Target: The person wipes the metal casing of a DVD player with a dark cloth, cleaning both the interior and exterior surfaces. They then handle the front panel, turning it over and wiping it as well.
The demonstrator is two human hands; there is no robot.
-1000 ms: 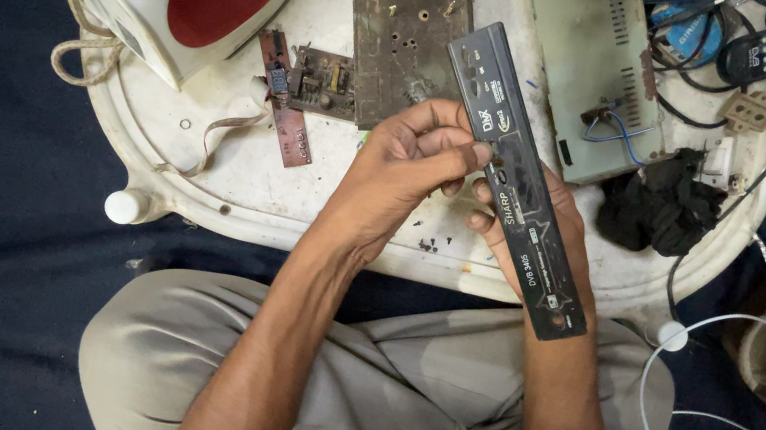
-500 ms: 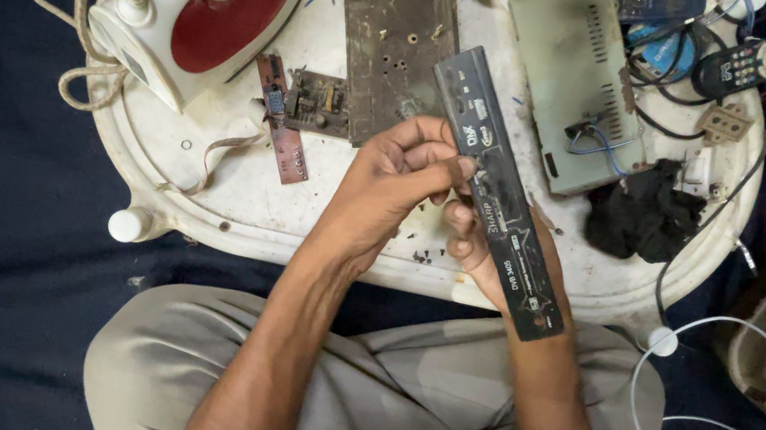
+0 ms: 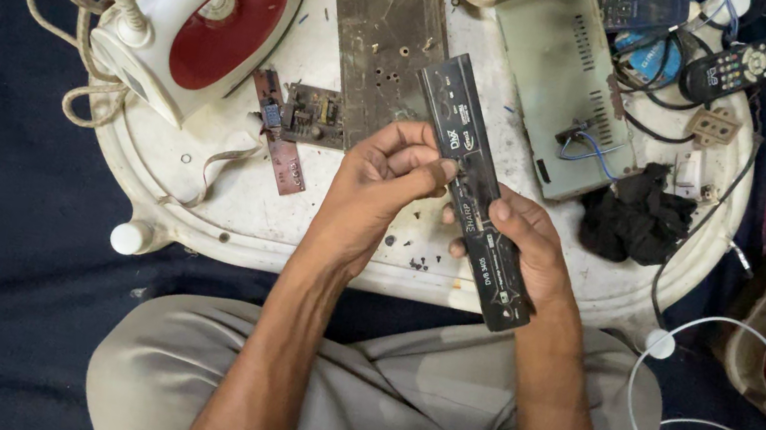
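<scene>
moved: right thumb (image 3: pixel 503 210) now lies over the face of the panel (image 3: pixel 474 190), where a second ago the fingers sat behind it; the whole scene has slid a little toward upper left of the frame.
head view, panel: long black plastic faceplate, held slanted at frame centre above the near rim of the table (image 3: pixel 202 208), its top end toward upper middle, its bottom end toward the lap.
left hand (image 3: pixel 377 189): fingers curled, thumb and fingertips pinching the panel's left edge near its middle.
right hand (image 3: pixel 525 246): closed around the lower half, thumb on the front, fingers behind.
handling: looks light, thin and stiff, likely to flex or crack if twisted; glossy face may slip, so the long edges are the safer hold, as now.
around: white and red iron (image 3: pixel 196 10) with coiled cord at upper left; small circuit board (image 3: pixel 301 117) just left of the hands; dark metal plate (image 3: pixel 389 29) at upper middle; grey box (image 3: pixel 565 80) at upper right; black cloth (image 3: pixel 640 223) right of the hands; remote (image 3: pixel 744 65) at top right; white cable (image 3: pixel 715 396) at lower right.
</scene>
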